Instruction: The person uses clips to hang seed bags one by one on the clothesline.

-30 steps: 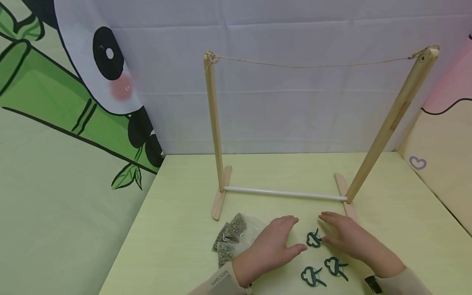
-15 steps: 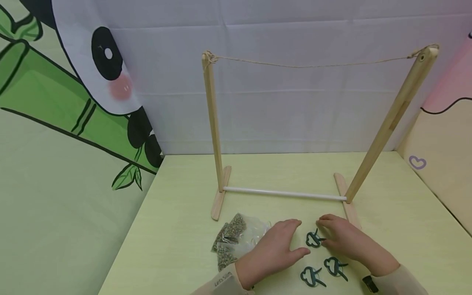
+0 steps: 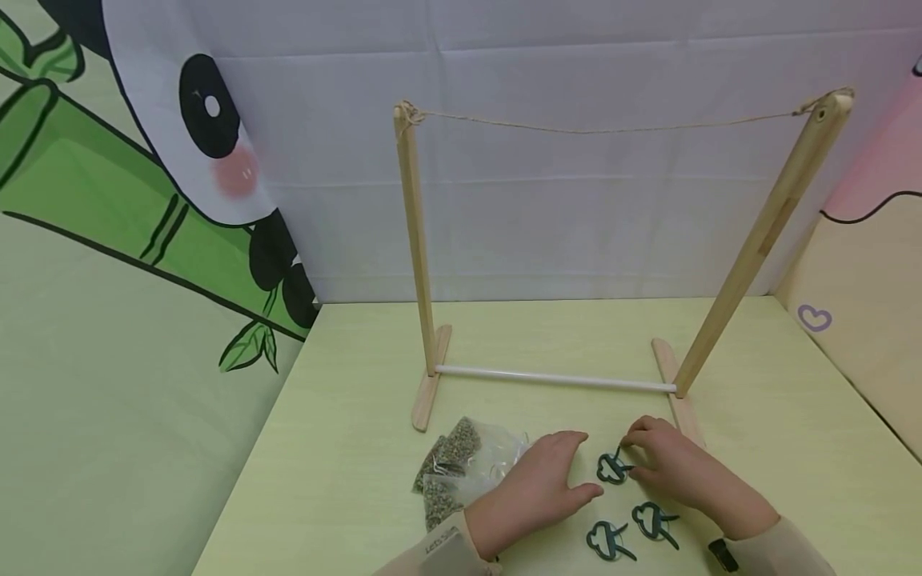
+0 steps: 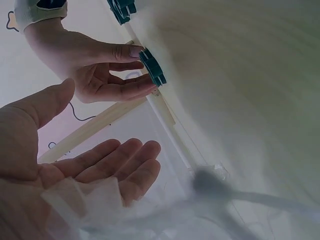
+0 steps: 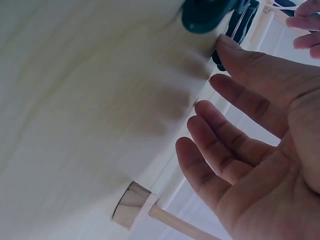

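Right hand [image 3: 673, 464]: thumb and forefinger pinch the levers of the far green clip [image 3: 616, 464], which lies on the surface just left of the fingertips. Judgement: even pressure at both lever tips should prevent twisting. Left hand [image 3: 536, 486]: thumb and fingers apart, left of the clip, beside bags [image 3: 461, 440].

The head view looks forward and down from well above the bench [image 3: 346, 448], the wooden frame [image 3: 767, 240] towards twelve o'clock. The left wrist view, low and tilted, sits close by the left hand [image 4: 75, 167], the right hand [image 4: 90, 70] at ten o'clock. The right wrist view, equally near its own hand, catches the left hand at two o'clock. Both wrist views share the dark green clip [image 4: 153, 67].
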A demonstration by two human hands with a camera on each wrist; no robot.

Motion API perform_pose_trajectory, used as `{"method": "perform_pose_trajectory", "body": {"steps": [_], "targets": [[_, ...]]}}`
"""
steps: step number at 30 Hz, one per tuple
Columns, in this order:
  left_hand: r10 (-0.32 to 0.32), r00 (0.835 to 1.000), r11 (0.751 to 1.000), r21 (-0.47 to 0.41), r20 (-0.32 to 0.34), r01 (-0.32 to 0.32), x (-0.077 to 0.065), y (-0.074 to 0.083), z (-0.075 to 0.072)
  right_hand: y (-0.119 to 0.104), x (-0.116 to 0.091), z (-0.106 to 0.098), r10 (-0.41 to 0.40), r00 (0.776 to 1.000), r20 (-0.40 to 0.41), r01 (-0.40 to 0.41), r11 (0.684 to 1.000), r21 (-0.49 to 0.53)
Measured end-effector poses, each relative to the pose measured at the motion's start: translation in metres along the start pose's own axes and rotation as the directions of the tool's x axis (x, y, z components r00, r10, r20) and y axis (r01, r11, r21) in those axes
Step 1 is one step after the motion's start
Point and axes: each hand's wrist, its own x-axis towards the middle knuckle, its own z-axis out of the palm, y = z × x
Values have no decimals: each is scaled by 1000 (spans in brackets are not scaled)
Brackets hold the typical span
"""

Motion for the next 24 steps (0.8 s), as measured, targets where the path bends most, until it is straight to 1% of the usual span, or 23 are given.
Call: {"method": "perform_pose_trajectory", "body": {"steps": [6,13,19,24], "targets": [[-4,1000,1000,18,-6,4,1,0,0,-1,0,-1,10,1000,8,-10,1000,7],[-21,1000,1000,19,18,21,1,1,-1,-2,0,-1,8,998,65,-11,999,43],[-31,999,1000,7,39,31,3,1,2,1,1,-3,-6,998,56,3,999,50],[-18,999,1000,17,33,17,4,0,5,4,0,-1,-26,999,38,24,998,53]]}}
